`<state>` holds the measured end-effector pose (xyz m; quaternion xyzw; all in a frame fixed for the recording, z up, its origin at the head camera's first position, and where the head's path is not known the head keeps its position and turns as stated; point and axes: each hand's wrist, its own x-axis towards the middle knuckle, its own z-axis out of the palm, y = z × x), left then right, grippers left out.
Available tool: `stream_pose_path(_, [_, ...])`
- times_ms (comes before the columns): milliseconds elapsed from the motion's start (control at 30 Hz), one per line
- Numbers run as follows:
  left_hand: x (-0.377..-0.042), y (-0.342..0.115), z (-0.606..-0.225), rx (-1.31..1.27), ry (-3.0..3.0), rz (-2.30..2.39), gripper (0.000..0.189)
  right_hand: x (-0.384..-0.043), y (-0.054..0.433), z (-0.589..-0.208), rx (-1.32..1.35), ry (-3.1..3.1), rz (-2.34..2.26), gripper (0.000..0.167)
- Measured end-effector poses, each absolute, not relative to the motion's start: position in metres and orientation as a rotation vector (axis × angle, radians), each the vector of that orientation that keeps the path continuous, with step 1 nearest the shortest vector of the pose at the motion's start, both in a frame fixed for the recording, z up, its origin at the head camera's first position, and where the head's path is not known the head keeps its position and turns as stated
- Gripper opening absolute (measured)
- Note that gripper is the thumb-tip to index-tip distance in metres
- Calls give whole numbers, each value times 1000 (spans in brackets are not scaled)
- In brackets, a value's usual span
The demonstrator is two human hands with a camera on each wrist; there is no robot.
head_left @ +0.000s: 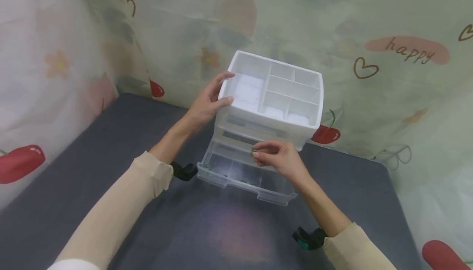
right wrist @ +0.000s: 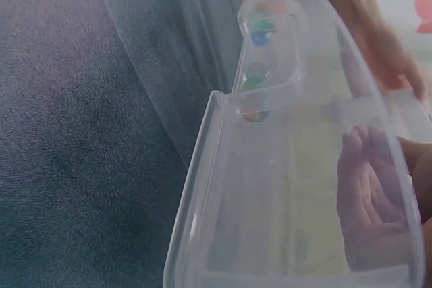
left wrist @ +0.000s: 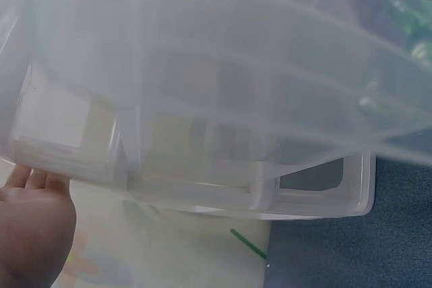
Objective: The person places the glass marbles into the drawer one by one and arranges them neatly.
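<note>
A white desktop drawer organizer (head_left: 293, 85) with a divided top tray stands on the table. Its lower clear drawer (head_left: 242, 167) is pulled out toward me. At the organizer's upper left edge my left hand (head_left: 207, 103) grips the rim, thumb and a fingertip over it. Above the open drawer, my right hand (head_left: 278, 158) pinches a small green marble (head_left: 253, 151) between thumb and fingers. Several marbles (right wrist: 254, 79) lie in the drawer, seen through its clear wall in the right wrist view. The left wrist view shows the left hand (left wrist: 34, 227) against the organizer's side.
A dark grey cloth (head_left: 177, 225) covers the table. Behind it hangs a pale curtain (head_left: 177, 40) printed with cherries, flowers and hearts. Black wrist bands (head_left: 310, 238) sit on both forearms. The upper drawer front (head_left: 255, 126) is above the pulled-out drawer.
</note>
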<state>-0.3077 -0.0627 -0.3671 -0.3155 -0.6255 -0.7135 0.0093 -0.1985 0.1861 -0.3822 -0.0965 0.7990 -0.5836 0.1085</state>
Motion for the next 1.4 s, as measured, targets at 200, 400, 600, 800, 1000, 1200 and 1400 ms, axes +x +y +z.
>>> stream_pose_path(200, [-307,-60,-366,-971,-1940,-2266,56,-210,180,-388,-295,2319,-1658,28])
stream_pose_path(400, [-307,-61,-362,-955,-1940,-2281,56,-217,172,-391,-284,2314,-1611,26])
stream_pose_path(600, [-308,-62,-360,-971,-1951,-2254,56,-219,167,-396,-250,2350,-1554,22])
stream_pose_path(800, [-309,-63,-361,-971,-1935,-2264,56,-220,165,-398,-216,2374,-1495,20])
stream_pose_path(1000, [-309,-64,-366,-972,-1942,-2249,56,-220,166,-400,-185,2376,-1435,19])
stream_pose_path(1200, [-307,-62,-368,-974,-1954,-2249,57,-217,169,-401,-159,2397,-1381,21])
stream_pose_path(1400, [-307,-62,-367,-967,-1963,-2257,58,-216,169,-400,-127,2350,-1430,25])
